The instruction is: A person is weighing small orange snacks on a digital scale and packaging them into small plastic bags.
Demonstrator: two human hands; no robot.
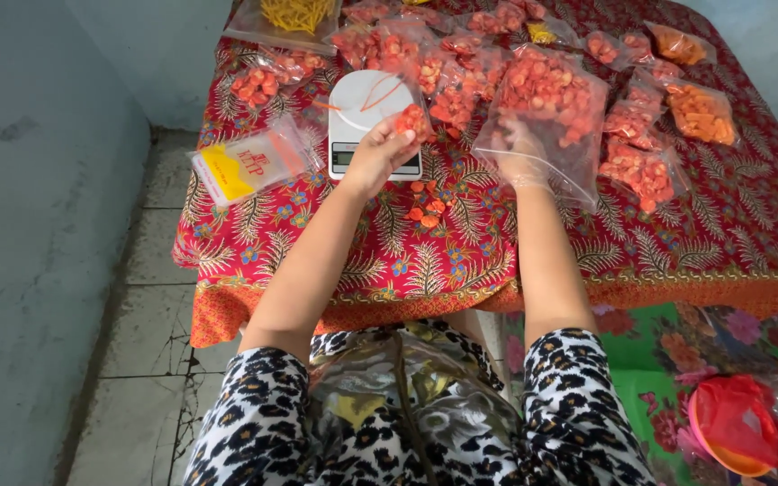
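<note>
My left hand [376, 155] holds a small clear bag [413, 119] of orange-red snack pieces over the front of a white kitchen scale [362, 103]. My right hand [520, 148], in a thin clear glove, is inside a large clear bag [558, 99] full of the same orange-red pieces. A small loose pile of pieces [426, 203] lies on the red patterned tablecloth [677, 243] between my forearms.
Several filled small bags [646, 169] lie across the back and right of the table, some orange [701, 112], one with yellow sticks [292, 16]. A pack of empty clear bags [249, 162] sits left of the scale. An orange bowl with red plastic [740, 427] rests lower right. Grey floor on the left.
</note>
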